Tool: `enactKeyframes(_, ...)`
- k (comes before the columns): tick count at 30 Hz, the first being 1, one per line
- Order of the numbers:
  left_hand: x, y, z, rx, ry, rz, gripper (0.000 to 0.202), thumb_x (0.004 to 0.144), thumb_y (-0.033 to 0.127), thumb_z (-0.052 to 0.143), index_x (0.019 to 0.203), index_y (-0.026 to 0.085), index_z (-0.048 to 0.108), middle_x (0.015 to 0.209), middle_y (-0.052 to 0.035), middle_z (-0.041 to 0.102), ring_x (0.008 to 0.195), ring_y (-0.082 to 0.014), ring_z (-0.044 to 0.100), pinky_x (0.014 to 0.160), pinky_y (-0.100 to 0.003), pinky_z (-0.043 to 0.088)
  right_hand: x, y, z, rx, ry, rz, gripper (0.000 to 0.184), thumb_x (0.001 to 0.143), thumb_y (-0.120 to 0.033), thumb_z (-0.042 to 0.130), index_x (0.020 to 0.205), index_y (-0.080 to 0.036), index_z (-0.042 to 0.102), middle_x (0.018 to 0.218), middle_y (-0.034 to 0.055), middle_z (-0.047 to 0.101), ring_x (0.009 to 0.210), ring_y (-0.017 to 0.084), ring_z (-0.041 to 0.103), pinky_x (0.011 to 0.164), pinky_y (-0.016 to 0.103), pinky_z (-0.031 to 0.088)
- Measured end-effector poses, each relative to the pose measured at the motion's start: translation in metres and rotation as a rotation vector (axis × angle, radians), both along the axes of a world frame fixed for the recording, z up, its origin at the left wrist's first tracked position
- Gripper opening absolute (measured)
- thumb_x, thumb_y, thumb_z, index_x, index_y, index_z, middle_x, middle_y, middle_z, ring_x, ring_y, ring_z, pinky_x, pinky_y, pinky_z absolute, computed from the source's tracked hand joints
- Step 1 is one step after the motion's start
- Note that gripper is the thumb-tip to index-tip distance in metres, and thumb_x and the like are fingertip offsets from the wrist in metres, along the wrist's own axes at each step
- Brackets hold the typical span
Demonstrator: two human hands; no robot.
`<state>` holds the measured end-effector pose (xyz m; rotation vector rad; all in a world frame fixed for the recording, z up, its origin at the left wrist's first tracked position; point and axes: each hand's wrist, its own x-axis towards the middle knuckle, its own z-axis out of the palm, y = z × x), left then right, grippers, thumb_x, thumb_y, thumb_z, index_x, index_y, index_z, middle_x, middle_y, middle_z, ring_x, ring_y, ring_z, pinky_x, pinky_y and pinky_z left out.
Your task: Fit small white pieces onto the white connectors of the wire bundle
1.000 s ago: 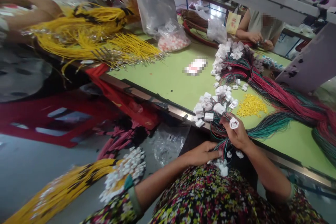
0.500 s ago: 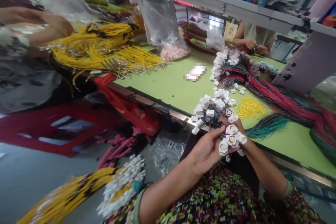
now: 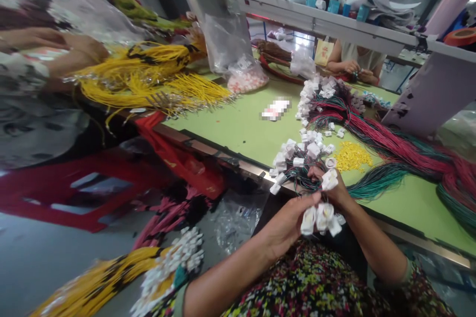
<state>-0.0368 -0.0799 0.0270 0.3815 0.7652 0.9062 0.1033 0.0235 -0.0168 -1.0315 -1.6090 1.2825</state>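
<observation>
White wire connectors [image 3: 325,214] — bunched between both hands [image 3: 286,230].

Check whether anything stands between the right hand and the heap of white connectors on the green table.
Nothing visible blocks it: the right hand sits right against the heap of white connectors, and its fingers are already among the green and red wires running from the heap.
</observation>
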Motion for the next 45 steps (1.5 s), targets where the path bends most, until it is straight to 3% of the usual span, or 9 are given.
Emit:
enactKeyframes(4, -0.020, -0.014, -0.041, 0.242, 0.382, -0.197, 0.022, 0.065, 0.032, 0.087, 0.068, 0.016, 0.072, 0.064, -0.0018, 0.069, 0.056, -0.0159, 0.059, 0.055, -0.025, 0.048, 0.000, -0.005, 0.013, 0.005, 0.059, -0.012, 0.043, 0.095, -0.058, 0.049, 0.077, -0.022, 0.063, 0.085, 0.0037, 0.069, 0.077, 0.018, 0.062, 0.082, 0.031, 0.051)
enactKeyframes(8, -0.034, -0.016, -0.052, 0.479, 0.684, 0.113, 0.025, 0.063, 0.013, 0.084, 0.085, 0.023, 0.078, 0.089, -0.0043, 0.075, 0.092, -0.0255, 0.068, 0.085, -0.030, 0.051, 0.002, -0.010, 0.022, 0.010, 0.029, -0.005, 0.046, 0.095, -0.062, 0.051, 0.076, -0.022, 0.065, 0.081, 0.0037, 0.071, 0.084, 0.020, 0.066, 0.091, 0.035, 0.050)
enactKeyframes(11, -0.035, -0.010, -0.044, 0.363, 0.584, 0.274, 0.026, 0.066, 0.017, 0.084, 0.091, 0.020, 0.078, 0.089, -0.0066, 0.077, 0.088, -0.0239, 0.069, 0.083, -0.031, 0.052, 0.002, -0.012, 0.027, 0.012, -0.075, 0.015, 0.055, 0.095, -0.067, 0.047, 0.072, -0.022, 0.068, 0.073, 0.0037, 0.070, 0.076, 0.019, 0.065, 0.082, 0.034, 0.051)
enactKeyframes(17, -0.031, 0.003, -0.025, 0.045, 0.244, 0.368, 0.032, 0.069, 0.021, 0.085, 0.097, 0.013, 0.072, 0.094, -0.0119, 0.079, 0.075, -0.0194, 0.072, 0.067, -0.027, 0.053, 0.000, -0.014, 0.037, 0.022, -0.238, 0.040, 0.052, 0.098, -0.061, 0.045, 0.075, -0.021, 0.068, 0.060, -0.0009, 0.060, 0.057, 0.015, 0.056, 0.064, 0.029, 0.047)
enactKeyframes(20, -0.031, 0.011, -0.017, 0.051, 0.170, 0.373, 0.033, 0.069, 0.016, 0.080, 0.101, 0.015, 0.072, 0.101, -0.0111, 0.080, 0.079, -0.0182, 0.072, 0.068, -0.026, 0.052, 0.000, -0.017, 0.043, 0.057, -0.350, 0.051, 0.032, 0.087, -0.053, 0.066, 0.090, -0.022, 0.068, 0.075, 0.0005, 0.067, 0.066, 0.017, 0.060, 0.068, 0.030, 0.048)
enactKeyframes(24, -0.031, 0.021, -0.005, 0.227, 0.261, 0.402, 0.030, 0.068, 0.015, 0.079, 0.097, 0.015, 0.074, 0.084, -0.0056, 0.077, 0.080, -0.0186, 0.069, 0.073, -0.026, 0.051, -0.005, -0.019, 0.044, 0.223, -0.565, 0.087, 0.050, 0.064, -0.037, 0.088, 0.107, -0.021, 0.067, 0.100, 0.0076, 0.070, 0.084, 0.025, 0.064, 0.077, 0.035, 0.048)
enactKeyframes(31, -0.023, 0.006, 0.003, 0.473, 0.453, 0.539, 0.044, 0.073, 0.017, 0.081, 0.116, 0.023, 0.069, 0.099, -0.0038, 0.074, 0.086, -0.0188, 0.067, 0.082, -0.028, 0.051, -0.016, -0.004, 0.027, 0.153, -0.300, -0.091, 0.011, 0.079, -0.029, 0.070, 0.086, -0.020, 0.069, 0.087, 0.0070, 0.071, 0.085, 0.025, 0.065, 0.082, 0.037, 0.049)
enactKeyframes(37, -0.021, 0.021, -0.022, 0.221, 0.272, 0.433, 0.035, 0.068, 0.019, 0.084, 0.100, 0.014, 0.071, 0.089, -0.0054, 0.074, 0.072, -0.0161, 0.068, 0.071, -0.028, 0.055, -0.008, 0.003, 0.021, -0.033, -0.002, -0.147, 0.033, 0.079, -0.050, 0.071, 0.092, -0.020, 0.071, 0.077, 0.0033, 0.073, 0.070, 0.020, 0.066, 0.067, 0.032, 0.055)
enactKeyframes(45, -0.022, 0.069, -0.008, -0.009, -0.024, 0.511, 0.022, 0.072, 0.004, 0.081, 0.084, 0.015, 0.066, 0.072, -0.0001, 0.071, 0.063, -0.0107, 0.067, 0.062, -0.020, 0.055, -0.001, 0.006, 0.028, -0.174, 0.153, -0.168, 0.042, 0.066, -0.055, 0.082, 0.086, -0.019, 0.072, 0.066, -0.0006, 0.066, 0.060, 0.015, 0.060, 0.064, 0.030, 0.052)
